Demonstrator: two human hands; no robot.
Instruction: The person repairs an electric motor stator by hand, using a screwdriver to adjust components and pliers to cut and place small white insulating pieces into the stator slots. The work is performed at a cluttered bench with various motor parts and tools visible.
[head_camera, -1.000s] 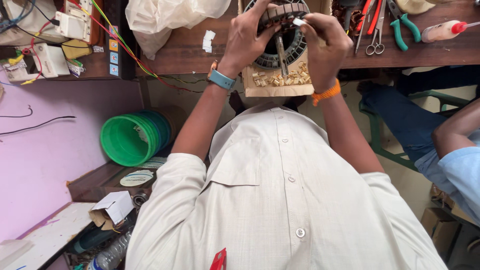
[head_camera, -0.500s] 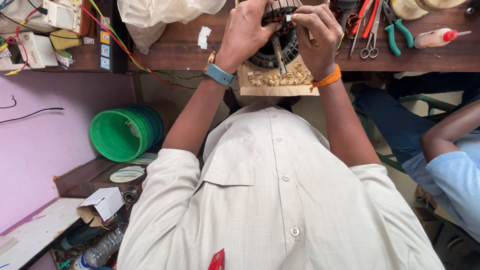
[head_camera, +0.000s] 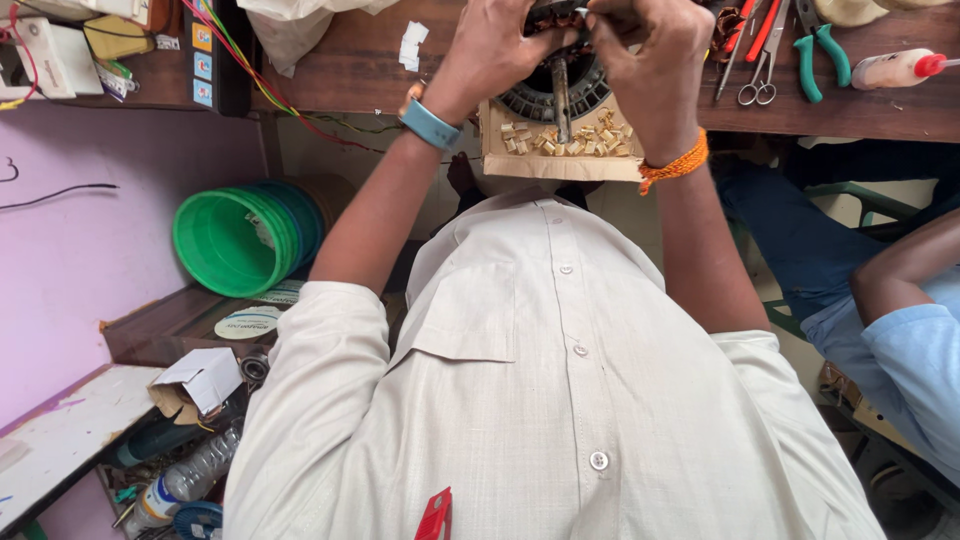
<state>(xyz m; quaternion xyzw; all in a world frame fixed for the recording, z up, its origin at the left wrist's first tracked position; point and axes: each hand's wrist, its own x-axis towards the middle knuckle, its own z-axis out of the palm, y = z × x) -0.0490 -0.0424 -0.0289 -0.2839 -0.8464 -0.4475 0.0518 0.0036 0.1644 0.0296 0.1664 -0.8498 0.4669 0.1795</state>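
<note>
Both hands grip the motor stator (head_camera: 560, 85): left hand (head_camera: 495, 50) clasps its rim, right hand (head_camera: 650, 55) pinches at the windings. Many small brass pieces (head_camera: 565, 138) lie unused; work appears midway.

Both hands are up at the near edge of the wooden counter (head_camera: 340, 70): the left hand (head_camera: 495, 45) and right hand (head_camera: 650, 50) close their grip on a dark ribbed motor stator (head_camera: 545, 95), sitting on cardboard (head_camera: 560, 165) strewn with small brass bits (head_camera: 570, 140). Pliers (head_camera: 825, 50) and scissors (head_camera: 760, 70) lie toward the right end.
</note>
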